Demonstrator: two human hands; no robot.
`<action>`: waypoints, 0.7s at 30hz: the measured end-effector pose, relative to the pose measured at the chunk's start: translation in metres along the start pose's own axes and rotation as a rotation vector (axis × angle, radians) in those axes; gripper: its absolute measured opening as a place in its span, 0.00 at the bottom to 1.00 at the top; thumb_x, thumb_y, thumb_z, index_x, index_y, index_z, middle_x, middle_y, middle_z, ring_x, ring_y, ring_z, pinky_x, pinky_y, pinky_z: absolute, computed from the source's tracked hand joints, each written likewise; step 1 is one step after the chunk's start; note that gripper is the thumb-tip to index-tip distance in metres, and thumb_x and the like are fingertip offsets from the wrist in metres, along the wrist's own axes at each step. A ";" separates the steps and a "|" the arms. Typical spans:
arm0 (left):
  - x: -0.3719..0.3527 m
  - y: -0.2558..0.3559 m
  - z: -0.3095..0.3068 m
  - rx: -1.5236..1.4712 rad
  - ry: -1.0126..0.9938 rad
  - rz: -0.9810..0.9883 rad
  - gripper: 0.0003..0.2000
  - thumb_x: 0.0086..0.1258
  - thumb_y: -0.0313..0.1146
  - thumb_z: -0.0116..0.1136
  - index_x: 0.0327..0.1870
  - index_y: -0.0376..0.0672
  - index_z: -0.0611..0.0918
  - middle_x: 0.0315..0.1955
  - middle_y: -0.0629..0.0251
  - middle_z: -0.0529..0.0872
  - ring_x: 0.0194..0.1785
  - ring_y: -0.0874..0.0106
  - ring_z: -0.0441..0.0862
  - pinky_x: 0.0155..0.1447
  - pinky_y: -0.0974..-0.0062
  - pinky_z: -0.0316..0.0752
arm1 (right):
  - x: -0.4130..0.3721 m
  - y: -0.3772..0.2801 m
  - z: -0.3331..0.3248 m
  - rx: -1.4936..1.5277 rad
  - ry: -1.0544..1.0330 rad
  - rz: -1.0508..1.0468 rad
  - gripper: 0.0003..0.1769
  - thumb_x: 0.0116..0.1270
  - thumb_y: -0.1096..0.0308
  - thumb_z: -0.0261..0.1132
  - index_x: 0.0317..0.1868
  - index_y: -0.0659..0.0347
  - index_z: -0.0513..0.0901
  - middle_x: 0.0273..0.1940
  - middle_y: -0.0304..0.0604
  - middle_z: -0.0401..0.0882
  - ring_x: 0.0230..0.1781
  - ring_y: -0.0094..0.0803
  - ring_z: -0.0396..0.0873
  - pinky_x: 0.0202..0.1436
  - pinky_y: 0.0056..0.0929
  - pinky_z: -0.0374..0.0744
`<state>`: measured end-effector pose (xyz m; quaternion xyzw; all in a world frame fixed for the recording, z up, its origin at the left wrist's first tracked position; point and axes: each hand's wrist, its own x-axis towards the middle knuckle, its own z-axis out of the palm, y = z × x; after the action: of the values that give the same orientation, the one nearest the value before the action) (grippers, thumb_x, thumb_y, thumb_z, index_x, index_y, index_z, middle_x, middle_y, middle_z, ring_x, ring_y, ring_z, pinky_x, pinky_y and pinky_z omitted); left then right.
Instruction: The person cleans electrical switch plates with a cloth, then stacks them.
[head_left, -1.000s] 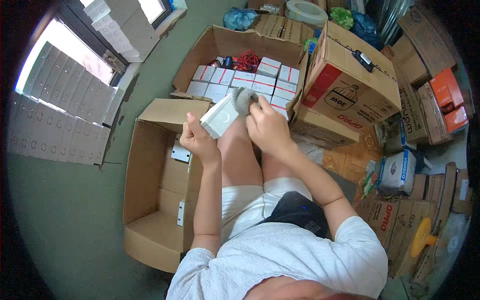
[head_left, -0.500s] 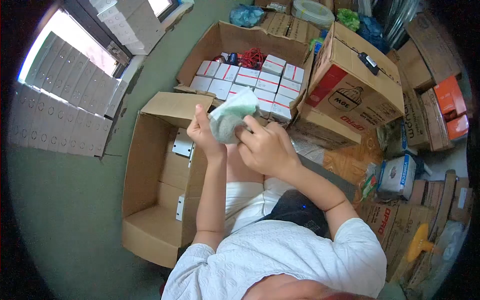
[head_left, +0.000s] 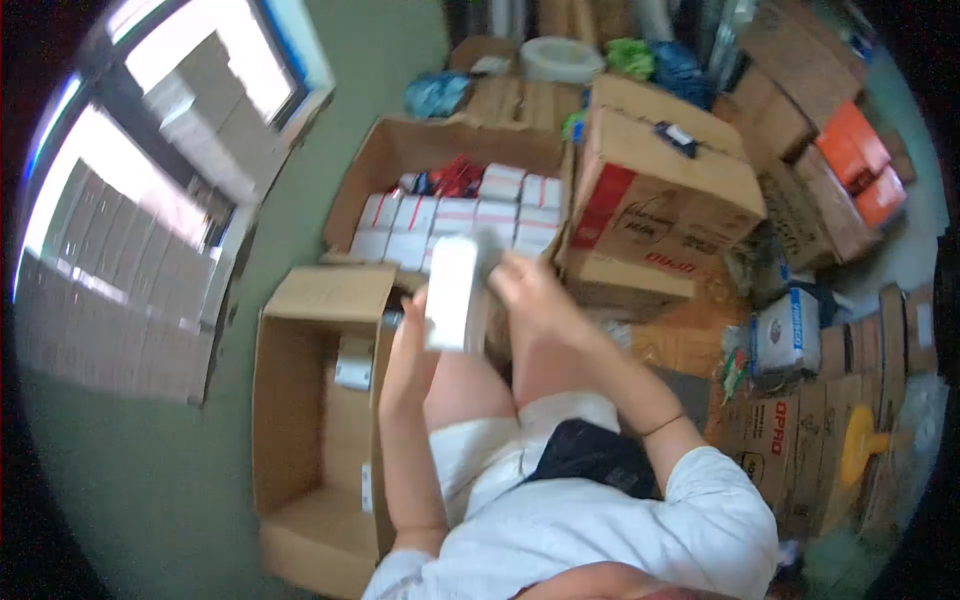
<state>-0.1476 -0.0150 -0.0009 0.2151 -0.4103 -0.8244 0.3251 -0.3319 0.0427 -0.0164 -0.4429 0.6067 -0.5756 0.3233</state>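
Observation:
A white box-like piece (head_left: 453,295) with a bright, plain face stands on end above my lap, blurred by motion. My left hand (head_left: 405,350) grips it from its left side, the thumb along the edge. My right hand (head_left: 532,292) is closed at the piece's right side, smeared by motion. A grey cloth (head_left: 488,250) shows as a blur at its fingertips, right against the white piece. Behind both hands, white boxes with red stripes (head_left: 408,213) sit in rows inside an open carton (head_left: 345,190).
Left of my legs stands an open carton (head_left: 285,420) with a few white pieces (head_left: 355,362) inside. A closed carton (head_left: 690,185) carries a small black device (head_left: 677,138). White boxes (head_left: 120,260) are stacked by the window. More cartons (head_left: 800,430) line the right side.
The held piece has turned from a tilted, greenish-white look to a plain white upright face. The grey cloth has shifted from in front of it to its right edge. The camera view has shifted.

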 end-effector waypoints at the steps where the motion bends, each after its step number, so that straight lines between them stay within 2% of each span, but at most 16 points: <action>1: -0.006 -0.001 -0.001 0.110 -0.069 -0.042 0.26 0.79 0.42 0.48 0.70 0.34 0.66 0.57 0.63 0.77 0.59 0.74 0.75 0.64 0.73 0.70 | -0.017 -0.060 0.001 -0.124 0.027 0.094 0.19 0.67 0.66 0.55 0.54 0.67 0.81 0.48 0.60 0.84 0.52 0.43 0.82 0.57 0.40 0.77; 2: -0.011 -0.002 -0.002 0.223 -0.125 -0.086 0.24 0.78 0.35 0.53 0.70 0.34 0.66 0.58 0.63 0.77 0.60 0.74 0.75 0.64 0.72 0.71 | -0.012 -0.030 0.002 -0.029 -0.125 -0.107 0.21 0.66 0.66 0.56 0.57 0.66 0.80 0.53 0.62 0.81 0.58 0.47 0.80 0.62 0.40 0.74; 3: -0.011 0.003 0.000 0.197 -0.152 -0.125 0.25 0.75 0.28 0.54 0.71 0.35 0.65 0.58 0.63 0.77 0.60 0.74 0.75 0.62 0.71 0.73 | -0.015 -0.018 0.004 -0.220 -0.079 -0.214 0.21 0.65 0.67 0.57 0.57 0.64 0.80 0.57 0.62 0.79 0.58 0.53 0.78 0.63 0.41 0.73; 4: -0.014 0.007 0.003 0.174 -0.167 -0.171 0.27 0.73 0.22 0.55 0.72 0.35 0.65 0.59 0.63 0.77 0.60 0.74 0.75 0.61 0.71 0.74 | -0.020 -0.034 -0.001 -0.311 -0.151 -0.231 0.21 0.64 0.67 0.57 0.57 0.62 0.79 0.56 0.60 0.79 0.53 0.57 0.79 0.59 0.43 0.76; 6: -0.013 0.003 0.005 0.184 -0.192 -0.172 0.23 0.75 0.25 0.53 0.70 0.36 0.67 0.59 0.63 0.77 0.61 0.74 0.74 0.64 0.72 0.71 | -0.024 -0.043 -0.008 -0.368 -0.225 -0.208 0.20 0.63 0.67 0.57 0.56 0.60 0.80 0.49 0.57 0.79 0.46 0.58 0.80 0.51 0.46 0.79; 7: -0.010 -0.006 -0.005 0.204 -0.124 -0.114 0.21 0.76 0.27 0.51 0.69 0.36 0.69 0.59 0.62 0.77 0.62 0.74 0.74 0.65 0.72 0.69 | -0.026 -0.040 -0.010 -0.372 -0.200 -0.203 0.20 0.63 0.67 0.57 0.56 0.60 0.80 0.49 0.57 0.79 0.46 0.58 0.80 0.51 0.46 0.79; 9: 0.003 -0.017 -0.012 0.348 0.034 -0.001 0.20 0.79 0.37 0.47 0.65 0.33 0.74 0.61 0.61 0.77 0.64 0.74 0.72 0.69 0.74 0.63 | -0.032 -0.034 -0.011 -0.537 -0.224 -0.308 0.17 0.62 0.67 0.57 0.51 0.57 0.82 0.42 0.50 0.78 0.37 0.54 0.81 0.42 0.47 0.81; 10: 0.009 -0.022 -0.008 0.327 0.143 0.060 0.19 0.78 0.41 0.48 0.56 0.32 0.78 0.50 0.60 0.81 0.52 0.72 0.80 0.58 0.72 0.74 | -0.036 -0.033 -0.013 -0.540 -0.204 -0.290 0.17 0.62 0.67 0.57 0.51 0.57 0.82 0.42 0.50 0.78 0.37 0.54 0.81 0.42 0.47 0.81; 12: 0.007 -0.035 -0.009 0.279 0.434 0.182 0.19 0.79 0.45 0.47 0.47 0.35 0.80 0.40 0.66 0.80 0.44 0.77 0.76 0.50 0.77 0.71 | -0.041 -0.033 -0.015 -0.767 -0.209 -0.318 0.15 0.63 0.63 0.59 0.48 0.55 0.82 0.41 0.47 0.77 0.30 0.51 0.81 0.36 0.48 0.81; 13: 0.005 -0.038 -0.007 0.247 0.546 0.231 0.20 0.79 0.47 0.46 0.42 0.35 0.80 0.33 0.68 0.78 0.37 0.76 0.74 0.44 0.78 0.71 | -0.037 -0.020 -0.012 -0.760 -0.116 -0.314 0.13 0.63 0.61 0.60 0.45 0.54 0.82 0.39 0.46 0.76 0.26 0.49 0.81 0.31 0.47 0.81; 15: 0.001 -0.035 0.019 0.174 0.723 0.445 0.26 0.79 0.51 0.43 0.32 0.34 0.79 0.22 0.69 0.74 0.26 0.75 0.71 0.32 0.79 0.70 | -0.042 -0.016 -0.011 -0.829 -0.082 -0.286 0.12 0.63 0.62 0.60 0.45 0.54 0.83 0.39 0.46 0.77 0.26 0.48 0.82 0.30 0.47 0.81; 16: 0.004 -0.038 0.019 0.177 0.716 0.447 0.26 0.79 0.51 0.43 0.32 0.34 0.79 0.22 0.69 0.74 0.26 0.75 0.71 0.32 0.79 0.70 | -0.044 -0.015 -0.007 -0.895 -0.059 -0.265 0.12 0.62 0.63 0.61 0.45 0.54 0.83 0.39 0.45 0.77 0.26 0.48 0.82 0.30 0.47 0.82; 17: 0.005 -0.044 0.016 0.182 0.813 0.433 0.24 0.79 0.52 0.44 0.44 0.33 0.77 0.30 0.64 0.77 0.34 0.73 0.76 0.36 0.75 0.74 | -0.051 0.007 0.003 -0.886 -0.174 -0.530 0.10 0.62 0.64 0.61 0.41 0.58 0.80 0.40 0.53 0.78 0.33 0.46 0.85 0.29 0.44 0.84; 18: 0.002 -0.054 0.009 0.190 0.914 0.412 0.26 0.78 0.52 0.45 0.55 0.32 0.75 0.38 0.60 0.80 0.41 0.71 0.81 0.40 0.71 0.79 | -0.068 -0.014 0.012 -0.817 -0.182 -0.463 0.11 0.61 0.63 0.62 0.40 0.59 0.80 0.39 0.51 0.78 0.29 0.43 0.85 0.28 0.40 0.84; 19: 0.001 -0.064 -0.011 0.340 0.745 0.479 0.27 0.78 0.52 0.45 0.58 0.32 0.74 0.36 0.60 0.79 0.40 0.70 0.80 0.40 0.69 0.79 | -0.080 -0.014 0.021 -0.819 -0.167 -0.512 0.11 0.61 0.62 0.62 0.40 0.59 0.80 0.38 0.51 0.78 0.27 0.42 0.85 0.27 0.38 0.84; 21: 0.003 -0.079 -0.030 0.265 0.733 0.459 0.27 0.78 0.52 0.45 0.59 0.32 0.74 0.36 0.60 0.79 0.39 0.69 0.79 0.40 0.69 0.79 | -0.084 -0.012 0.028 -0.813 -0.152 -0.557 0.11 0.61 0.61 0.62 0.39 0.58 0.80 0.37 0.51 0.78 0.25 0.41 0.84 0.26 0.37 0.84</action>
<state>-0.1597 0.0025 -0.0825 0.4359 -0.4073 -0.5409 0.5929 -0.2712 0.1085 -0.0184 -0.7190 0.6154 -0.3230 0.0017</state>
